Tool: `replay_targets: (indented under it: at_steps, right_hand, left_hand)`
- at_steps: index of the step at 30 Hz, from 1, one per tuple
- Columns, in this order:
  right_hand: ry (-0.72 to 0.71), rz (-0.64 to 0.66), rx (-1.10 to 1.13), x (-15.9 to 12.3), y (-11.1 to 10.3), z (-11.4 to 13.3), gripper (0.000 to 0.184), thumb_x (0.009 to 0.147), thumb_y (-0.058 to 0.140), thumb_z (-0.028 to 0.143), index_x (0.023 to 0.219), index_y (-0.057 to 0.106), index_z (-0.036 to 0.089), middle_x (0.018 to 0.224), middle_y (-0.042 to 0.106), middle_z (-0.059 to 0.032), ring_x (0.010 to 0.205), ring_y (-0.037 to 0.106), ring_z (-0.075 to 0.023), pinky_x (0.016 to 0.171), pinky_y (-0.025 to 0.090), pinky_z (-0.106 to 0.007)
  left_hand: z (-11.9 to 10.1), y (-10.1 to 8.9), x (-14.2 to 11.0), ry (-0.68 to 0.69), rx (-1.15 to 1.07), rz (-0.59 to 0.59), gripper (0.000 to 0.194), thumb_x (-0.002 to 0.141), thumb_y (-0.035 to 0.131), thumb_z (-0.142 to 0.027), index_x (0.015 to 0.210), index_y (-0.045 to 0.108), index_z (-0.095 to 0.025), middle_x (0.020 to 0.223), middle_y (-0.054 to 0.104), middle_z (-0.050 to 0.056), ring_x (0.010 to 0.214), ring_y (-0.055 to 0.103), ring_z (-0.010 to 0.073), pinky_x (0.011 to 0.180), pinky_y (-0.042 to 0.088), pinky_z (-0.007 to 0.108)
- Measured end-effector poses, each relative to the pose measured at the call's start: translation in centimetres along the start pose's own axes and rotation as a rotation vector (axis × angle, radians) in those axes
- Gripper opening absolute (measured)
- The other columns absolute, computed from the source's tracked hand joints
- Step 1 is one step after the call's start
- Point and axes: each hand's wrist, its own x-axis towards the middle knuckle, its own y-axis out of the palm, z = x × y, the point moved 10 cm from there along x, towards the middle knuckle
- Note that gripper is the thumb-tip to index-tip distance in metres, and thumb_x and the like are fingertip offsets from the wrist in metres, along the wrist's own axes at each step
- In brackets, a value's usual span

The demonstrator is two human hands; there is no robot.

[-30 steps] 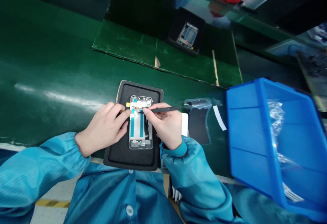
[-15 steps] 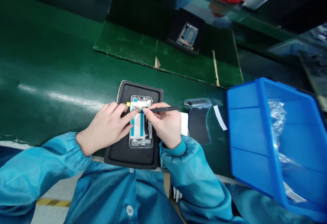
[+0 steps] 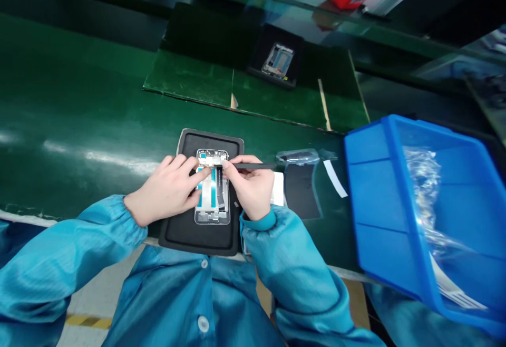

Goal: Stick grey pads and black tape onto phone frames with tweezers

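Observation:
An opened phone (image 3: 207, 215) with a silver frame, a bare board at its far end and blue strips lies in a black tray (image 3: 185, 239). A dark ribbon-like strip (image 3: 220, 191) runs along its right side. My left hand (image 3: 169, 186) reaches in from the left with fingers spread, its index fingertip on the phone below the board. In my right hand (image 3: 253, 186), thumb and fingers pinch a slim black hand tool (image 3: 259, 166), whose exact kind I cannot tell. Its tip points at the board's lower edge beside my left index finger, partly hidden by my fingers.
Right of the tray lie a white card (image 3: 278, 189), a dark sheet (image 3: 302, 191), a clear plastic pouch (image 3: 298, 156) and a white strip (image 3: 335, 178). A blue bin (image 3: 381, 194) holds clear plastic wrap. Another phone (image 3: 278, 61) sits in a black tray on the raised green shelf (image 3: 197, 75).
The view has shifted slightly. My right hand and the tool have moved a little toward the phone's far end. A small grey piece on the tray right of the phone now shows.

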Motion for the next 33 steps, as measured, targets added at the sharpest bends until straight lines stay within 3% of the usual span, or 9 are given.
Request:
replay_targets:
  at_steps: [6,10,19,33]
  right_hand:
    - [-0.038,-0.052,0.034,-0.3,-0.1,-0.2,0.021,0.077,0.078,0.037,0.081,0.067,0.021,0.077,0.071,-0.0013,0.064,0.068,-0.0162,0.060,0.059,-0.029]
    - [-0.023,-0.039,0.057,-0.3,0.1,-0.3,0.020,0.077,0.078,0.037,0.081,0.067,0.021,0.076,0.070,-0.0009,0.064,0.068,-0.0162,0.061,0.059,-0.029]
    - [-0.051,-0.022,0.033,-0.2,0.3,0.0,0.021,0.077,0.076,0.039,0.081,0.067,0.021,0.075,0.070,-0.0012,0.064,0.069,-0.0170,0.060,0.058,-0.029]
    - [-0.100,-0.019,0.001,-0.2,0.3,0.4,0.020,0.078,0.074,0.040,0.080,0.067,0.021,0.072,0.071,-0.0006,0.063,0.070,-0.0177,0.062,0.057,-0.029]
  left_hand:
    - [0.3,0.3,-0.6,0.113,-0.082,0.001,0.040,0.100,0.047,-0.043,0.138,0.057,-0.035,0.124,0.058,0.010,0.109,0.053,0.0281,0.088,0.043,0.042]
    - [0.6,0.0,-1.1,0.068,-0.092,-0.051,0.044,0.098,0.052,-0.043,0.139,0.056,-0.028,0.129,0.057,0.012,0.113,0.052,0.0292,0.091,0.045,0.043]
    - [0.5,-0.1,-0.9,0.020,-0.078,-0.035,0.044,0.100,0.048,-0.046,0.136,0.057,-0.022,0.133,0.057,0.012,0.117,0.053,0.0284,0.095,0.046,0.044]
    - [-0.5,-0.3,-1.3,-0.121,-0.034,-0.129,0.042,0.096,0.051,-0.031,0.133,0.055,-0.011,0.130,0.060,0.015,0.119,0.054,0.0295,0.103,0.045,0.046]
